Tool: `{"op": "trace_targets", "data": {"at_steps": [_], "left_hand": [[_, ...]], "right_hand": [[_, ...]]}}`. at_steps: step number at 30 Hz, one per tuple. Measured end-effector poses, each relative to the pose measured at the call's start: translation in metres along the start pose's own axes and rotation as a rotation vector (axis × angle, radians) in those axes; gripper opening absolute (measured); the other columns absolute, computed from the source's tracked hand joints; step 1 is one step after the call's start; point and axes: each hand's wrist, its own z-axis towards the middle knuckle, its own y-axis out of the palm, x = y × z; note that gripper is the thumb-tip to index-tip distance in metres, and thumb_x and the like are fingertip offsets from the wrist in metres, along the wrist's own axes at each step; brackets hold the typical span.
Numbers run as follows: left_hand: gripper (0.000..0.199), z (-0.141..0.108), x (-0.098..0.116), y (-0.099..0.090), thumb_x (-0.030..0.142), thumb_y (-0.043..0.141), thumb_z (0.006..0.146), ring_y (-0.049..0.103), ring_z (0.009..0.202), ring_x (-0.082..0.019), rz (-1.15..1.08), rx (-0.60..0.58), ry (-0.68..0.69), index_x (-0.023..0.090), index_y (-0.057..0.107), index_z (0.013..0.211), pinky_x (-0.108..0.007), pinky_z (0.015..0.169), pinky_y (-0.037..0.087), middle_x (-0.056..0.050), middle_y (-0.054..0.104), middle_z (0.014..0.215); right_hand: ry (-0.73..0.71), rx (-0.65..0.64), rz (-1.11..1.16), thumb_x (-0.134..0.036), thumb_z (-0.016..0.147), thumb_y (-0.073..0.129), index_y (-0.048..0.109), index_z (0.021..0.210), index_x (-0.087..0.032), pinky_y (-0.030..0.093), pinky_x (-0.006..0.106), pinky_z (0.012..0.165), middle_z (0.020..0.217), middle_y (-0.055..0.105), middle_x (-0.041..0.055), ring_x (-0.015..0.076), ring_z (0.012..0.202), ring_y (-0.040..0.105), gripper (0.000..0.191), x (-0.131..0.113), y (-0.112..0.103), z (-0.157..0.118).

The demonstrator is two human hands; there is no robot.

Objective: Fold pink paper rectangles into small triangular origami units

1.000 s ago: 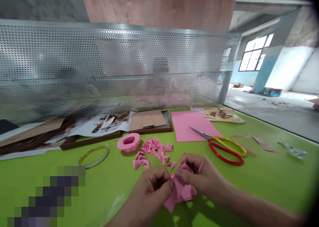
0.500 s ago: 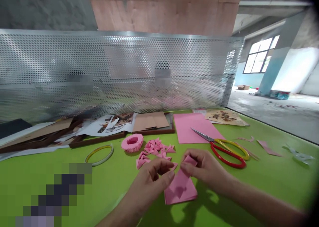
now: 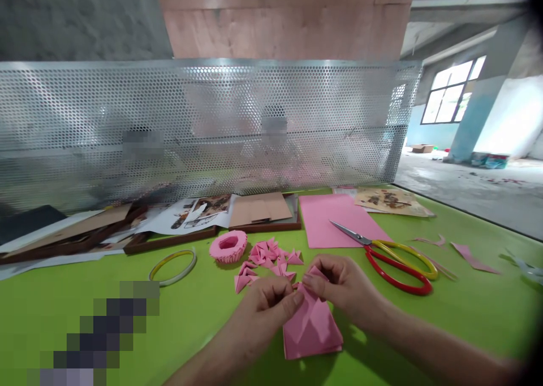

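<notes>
A small piece of pink paper (image 3: 309, 296) is pinched between both hands, just in front of the loose folded pieces. My left hand (image 3: 271, 306) has thumb and index finger closed on its left side. On its right side, my right hand (image 3: 343, 284) grips with thumb and curled fingers, which hide part of the paper. Below the hands lies a stack of pink paper rectangles (image 3: 314, 338). Beyond the fingers are several folded pink paper triangles (image 3: 266, 255), heaped beside a pink ring built of folded paper (image 3: 229, 255).
Scissors (image 3: 368, 243) with red and yellow handles lie right, partly over a pink sheet (image 3: 328, 219). A tape roll (image 3: 186, 267) lies left. Frames and cardboard (image 3: 265, 208) line the back before a perforated metal screen (image 3: 220, 109). Paper scraps (image 3: 473, 257) lie far right.
My left hand has moved in and closed its fingers on the pink paper. The right hand keeps its grip. The whole view has shifted slightly.
</notes>
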Motion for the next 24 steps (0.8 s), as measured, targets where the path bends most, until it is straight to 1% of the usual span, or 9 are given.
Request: {"op": "trace_targets", "data": {"at_steps": [3, 5, 7, 9, 11, 14, 18, 23, 24], "left_hand": [[0.036, 0.000, -0.011, -0.004, 0.048, 0.063, 0.071, 0.044, 0.053, -0.011, -0.013, -0.011, -0.029, 0.017, 0.053, 0.056, -0.025, 0.056, 0.034, 0.005, 0.051, 0.055], [0.037, 0.000, -0.020, -0.008, 0.052, 0.063, 0.070, 0.047, 0.054, -0.012, -0.028, -0.006, -0.056, 0.018, 0.053, 0.057, -0.026, 0.056, 0.037, 0.004, 0.053, 0.056], [0.040, 0.000, -0.025, -0.010, 0.055, 0.062, 0.068, 0.049, 0.056, -0.014, -0.038, 0.028, -0.059, 0.018, 0.054, 0.058, -0.028, 0.057, 0.038, 0.003, 0.055, 0.056], [0.040, -0.001, -0.026, -0.009, 0.057, 0.061, 0.069, 0.049, 0.057, -0.014, -0.034, 0.067, -0.035, 0.018, 0.055, 0.057, -0.028, 0.058, 0.039, 0.002, 0.055, 0.057], [0.040, -0.001, -0.023, -0.007, 0.056, 0.060, 0.070, 0.048, 0.057, -0.013, -0.020, 0.085, -0.007, 0.018, 0.054, 0.057, -0.027, 0.058, 0.038, 0.002, 0.055, 0.059], [0.040, -0.002, -0.015, -0.003, 0.055, 0.062, 0.068, 0.045, 0.055, -0.012, 0.005, 0.058, 0.020, 0.018, 0.055, 0.056, -0.025, 0.055, 0.036, 0.003, 0.052, 0.057], [0.040, -0.002, -0.014, 0.000, 0.054, 0.062, 0.068, 0.042, 0.053, -0.012, 0.026, 0.032, 0.057, 0.018, 0.054, 0.054, -0.024, 0.053, 0.033, 0.004, 0.048, 0.054], [0.041, -0.004, -0.025, -0.003, 0.053, 0.058, 0.072, 0.039, 0.052, -0.012, 0.084, 0.080, 0.073, 0.020, 0.046, 0.052, -0.024, 0.051, 0.031, 0.005, 0.044, 0.051], [0.040, -0.004, -0.026, -0.003, 0.053, 0.058, 0.072, 0.039, 0.052, -0.012, 0.093, 0.086, 0.072, 0.020, 0.046, 0.052, -0.024, 0.051, 0.031, 0.005, 0.044, 0.052]], "right_hand": [[0.053, 0.118, 0.064, -0.035, 0.078, 0.062, 0.056, 0.059, -0.017, 0.036, 0.024, 0.052, 0.054, 0.051, -0.0038, 0.0107, 0.052, 0.043, 0.027, 0.000, -0.009, 0.002], [0.034, 0.212, 0.080, -0.036, 0.082, 0.058, 0.055, 0.063, -0.018, 0.038, 0.023, 0.056, 0.058, 0.053, -0.0044, 0.0099, 0.054, 0.044, 0.027, -0.001, -0.017, 0.002], [0.037, 0.234, 0.080, -0.037, 0.084, 0.056, 0.058, 0.069, -0.018, 0.039, 0.023, 0.059, 0.064, 0.057, -0.0028, 0.0101, 0.058, 0.046, 0.025, -0.001, -0.022, 0.000], [0.088, 0.180, 0.097, -0.038, 0.084, 0.057, 0.061, 0.081, -0.017, 0.041, 0.024, 0.059, 0.075, 0.060, 0.0001, 0.0110, 0.062, 0.050, 0.021, 0.001, -0.019, -0.004], [0.163, 0.067, 0.179, -0.041, 0.080, 0.062, 0.062, 0.089, -0.016, 0.043, 0.024, 0.058, 0.079, 0.061, 0.0018, 0.0128, 0.066, 0.054, 0.026, 0.005, -0.008, -0.010], [0.215, -0.050, 0.347, -0.041, 0.071, 0.071, 0.064, 0.079, -0.014, 0.041, 0.022, 0.053, 0.066, 0.059, -0.0012, 0.0107, 0.058, 0.053, 0.029, 0.011, 0.009, -0.015], [0.148, 0.056, 0.346, -0.043, 0.073, 0.068, 0.064, 0.066, -0.014, 0.037, 0.021, 0.049, 0.057, 0.056, -0.0031, 0.0093, 0.051, 0.047, 0.030, 0.013, 0.014, -0.015], [0.029, 0.282, 0.186, -0.042, 0.074, 0.067, 0.065, 0.065, -0.018, 0.035, 0.021, 0.051, 0.056, 0.053, -0.0045, 0.0097, 0.052, 0.042, 0.026, 0.004, -0.011, -0.005], [0.020, 0.293, 0.176, -0.040, 0.074, 0.067, 0.065, 0.065, -0.018, 0.034, 0.021, 0.051, 0.057, 0.054, -0.0046, 0.0095, 0.052, 0.041, 0.024, 0.002, -0.015, -0.003]]}}
